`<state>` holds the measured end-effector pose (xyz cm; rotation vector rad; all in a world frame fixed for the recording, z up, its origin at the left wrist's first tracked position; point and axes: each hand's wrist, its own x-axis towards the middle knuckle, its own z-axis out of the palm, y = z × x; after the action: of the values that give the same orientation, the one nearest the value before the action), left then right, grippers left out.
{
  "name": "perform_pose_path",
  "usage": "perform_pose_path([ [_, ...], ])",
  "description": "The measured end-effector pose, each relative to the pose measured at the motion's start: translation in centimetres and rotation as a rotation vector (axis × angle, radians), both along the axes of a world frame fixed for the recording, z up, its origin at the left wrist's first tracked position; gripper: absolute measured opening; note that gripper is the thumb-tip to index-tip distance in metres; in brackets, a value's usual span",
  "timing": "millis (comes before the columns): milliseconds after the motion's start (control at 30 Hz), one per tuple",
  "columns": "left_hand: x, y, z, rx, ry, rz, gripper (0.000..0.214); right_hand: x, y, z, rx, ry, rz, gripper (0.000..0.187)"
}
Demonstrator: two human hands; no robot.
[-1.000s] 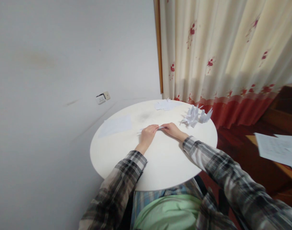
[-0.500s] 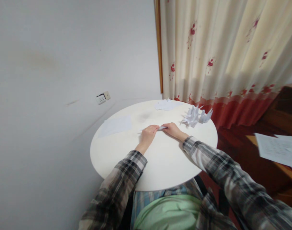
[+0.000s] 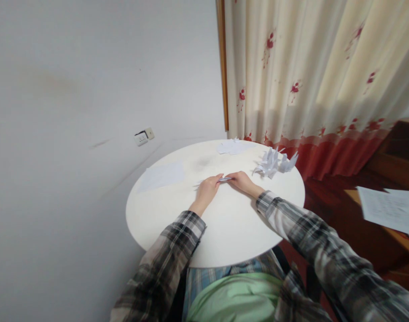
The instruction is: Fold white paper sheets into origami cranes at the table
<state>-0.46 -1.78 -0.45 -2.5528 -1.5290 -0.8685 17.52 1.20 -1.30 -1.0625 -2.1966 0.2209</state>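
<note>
Between my two hands is a narrow piece of folded white paper [image 3: 225,179], held just over the middle of the round white table [image 3: 224,232]. My left hand [image 3: 208,188] is closed around its left part, and a thin pointed tip of paper sticks out beyond the fingers on the left. At the right end, my right hand [image 3: 240,180] pinches the paper between thumb and fingers. Most of the folds are hidden by my fingers.
A heap of folded white paper pieces [image 3: 268,163] stands at the table's right edge. Flat white sheets [image 3: 162,175] lie at the left, and more paper [image 3: 231,146] at the back. Beyond are a wall and a curtain [image 3: 311,80]. Written sheets [image 3: 388,210] rest on wooden furniture at right.
My left thumb and fingers have shifted slightly on the folded paper, and a bit more of it shows between the hands. My right hand stays almost in place.
</note>
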Motion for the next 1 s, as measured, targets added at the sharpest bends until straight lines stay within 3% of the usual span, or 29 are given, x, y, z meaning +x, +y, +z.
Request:
perform_pose_path([
  [433,-0.2,0.2,-0.2,-0.110,0.032,0.008,0.036,-0.2,0.0,-0.3,-0.020,0.049,-0.017,0.036],
  [1000,-0.2,1.0,-1.5,-0.171,0.098,-0.084,0.043,-0.3,-0.1,-0.3,-0.057,0.062,0.116,0.028],
])
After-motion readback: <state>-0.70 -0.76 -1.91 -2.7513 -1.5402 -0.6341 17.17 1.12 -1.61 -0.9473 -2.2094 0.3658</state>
